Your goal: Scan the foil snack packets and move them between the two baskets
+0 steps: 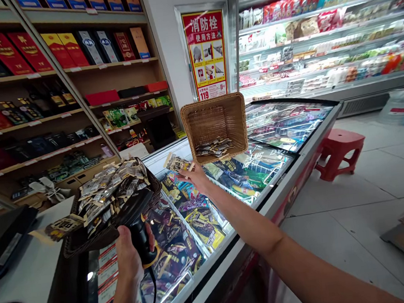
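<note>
My left hand (129,254) is wrapped around the grip of a black barcode scanner (139,226), whose cord hangs down over the freezer glass. Between the fingers of my right hand (198,177) is a small snack packet (177,163), held just left of a light brown wicker basket (214,113). That basket leans with its mouth toward me, and several small packets (215,147) lie at its bottom. Beyond the scanner, a dark woven basket (153,179) is heaped with similar packets (109,189). One packet (64,227) sticks out at its left side.
Under both baskets runs a glass-topped chest freezer (282,181) filled with wrapped ice creams. A white counter (24,288) with a black device (4,242) is at the left, before shelves of boxes (1,53). On the floor at right are a red stool (340,148) and water jugs (403,106).
</note>
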Demonstrator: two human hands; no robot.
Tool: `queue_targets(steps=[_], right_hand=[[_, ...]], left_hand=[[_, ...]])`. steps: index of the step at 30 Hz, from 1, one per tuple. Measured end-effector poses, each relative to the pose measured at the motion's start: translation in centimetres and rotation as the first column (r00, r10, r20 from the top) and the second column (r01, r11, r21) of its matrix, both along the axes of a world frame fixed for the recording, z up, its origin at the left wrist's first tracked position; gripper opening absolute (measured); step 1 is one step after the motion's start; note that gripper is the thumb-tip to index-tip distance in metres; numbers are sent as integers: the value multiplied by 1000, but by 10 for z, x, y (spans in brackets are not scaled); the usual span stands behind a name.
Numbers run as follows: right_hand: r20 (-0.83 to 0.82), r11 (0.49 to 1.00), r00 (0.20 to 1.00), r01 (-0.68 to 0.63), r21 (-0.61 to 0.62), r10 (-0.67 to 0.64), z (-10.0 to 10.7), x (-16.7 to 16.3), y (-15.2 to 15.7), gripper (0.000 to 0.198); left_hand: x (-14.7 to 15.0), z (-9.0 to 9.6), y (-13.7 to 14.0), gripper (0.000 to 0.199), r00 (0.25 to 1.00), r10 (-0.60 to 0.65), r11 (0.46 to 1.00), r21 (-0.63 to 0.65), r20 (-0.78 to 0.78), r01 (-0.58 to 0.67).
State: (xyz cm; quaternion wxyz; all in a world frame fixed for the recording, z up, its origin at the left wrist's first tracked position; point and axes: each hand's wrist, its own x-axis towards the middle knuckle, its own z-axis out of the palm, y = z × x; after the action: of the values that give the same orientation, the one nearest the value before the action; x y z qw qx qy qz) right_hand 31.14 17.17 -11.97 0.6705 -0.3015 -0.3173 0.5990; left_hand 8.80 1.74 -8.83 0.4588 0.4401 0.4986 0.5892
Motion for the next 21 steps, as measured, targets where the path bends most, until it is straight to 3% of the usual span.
queue_targets(steps=[9, 15, 21], right_hand=[[45, 999, 998, 32, 28, -33, -3, 2, 5, 53], [93, 996, 992, 87, 2, -87, -6, 3, 6, 46], [94, 989, 986, 141, -41, -137, -11, 2, 10, 43]], left_hand=[[-13, -21, 8, 76, 1000, -10, 1000, 23, 12, 10], [-9, -11, 2, 89, 998, -62, 998, 21, -25, 62], [1, 0, -1, 87, 999, -34, 998, 47, -21, 34]])
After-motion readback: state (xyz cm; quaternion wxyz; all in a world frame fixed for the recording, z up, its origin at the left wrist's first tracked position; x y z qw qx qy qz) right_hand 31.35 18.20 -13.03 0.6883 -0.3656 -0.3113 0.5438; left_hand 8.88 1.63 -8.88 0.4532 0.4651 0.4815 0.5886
